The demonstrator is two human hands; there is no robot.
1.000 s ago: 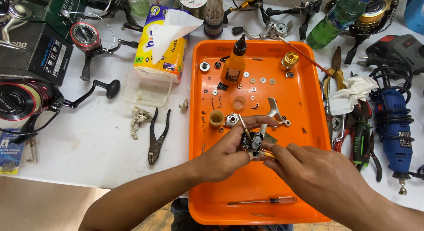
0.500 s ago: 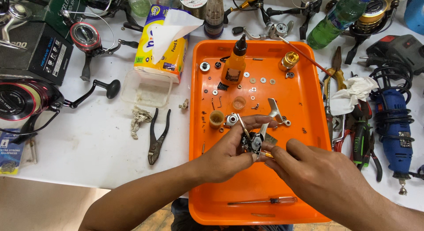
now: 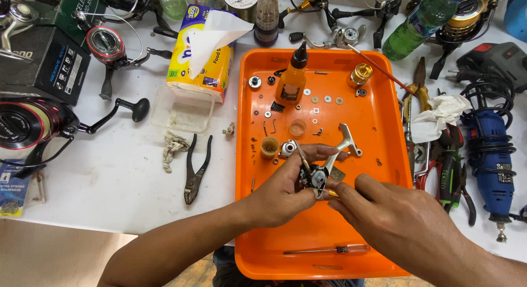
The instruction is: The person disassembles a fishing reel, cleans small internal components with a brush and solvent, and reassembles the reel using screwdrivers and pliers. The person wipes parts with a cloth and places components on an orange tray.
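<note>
Reel mechanism held over the orange tray (image 3: 384,155).

Left hand (image 3: 280,193) stayed closed around the reel mechanism (image 3: 315,176) above the tray's middle; right hand (image 3: 384,215) had shifted slightly, fingertips pinching its lower edge.

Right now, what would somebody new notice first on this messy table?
Probably the bright orange tray in the middle, dotted with tiny washers and screws. Over it, the left hand holds a small metal reel part while the right hand touches it. An orange bottle with a black nozzle stands upright at the tray's back.
</note>
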